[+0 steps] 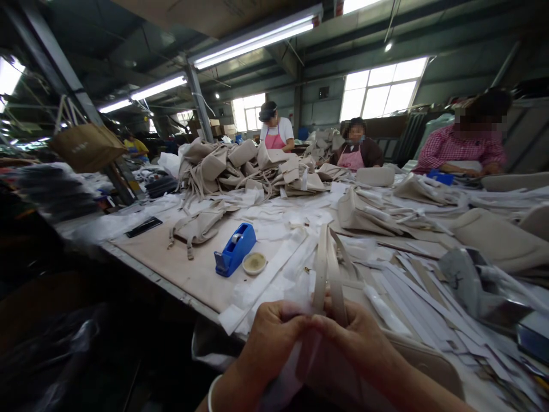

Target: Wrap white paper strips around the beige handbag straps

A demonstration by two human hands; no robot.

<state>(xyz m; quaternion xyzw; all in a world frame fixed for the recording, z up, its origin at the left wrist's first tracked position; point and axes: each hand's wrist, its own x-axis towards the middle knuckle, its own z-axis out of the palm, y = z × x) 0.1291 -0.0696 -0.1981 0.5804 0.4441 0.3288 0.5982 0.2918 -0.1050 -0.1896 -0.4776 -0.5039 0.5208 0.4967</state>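
Note:
My left hand (pixel 268 340) and my right hand (pixel 358 340) meet at the bottom middle, fingers pinched together. Between them they hold a beige strap (pixel 329 274) that loops up from my fingers, with thin white wrapping paper (pixel 295 292) bunched around its base. A beige bag body (pixel 422 357) lies under my right wrist at the table's near edge. A bracelet (pixel 211 395) sits on my left wrist.
A blue tape dispenser (pixel 235 250) and a small round dish (pixel 254 263) stand on the worktable (pixel 189 269). Beige bags are heaped at the back (pixel 240 166) and right (pixel 369 214). White paper strips (pixel 429 297) cover the right side. Three people work across the table.

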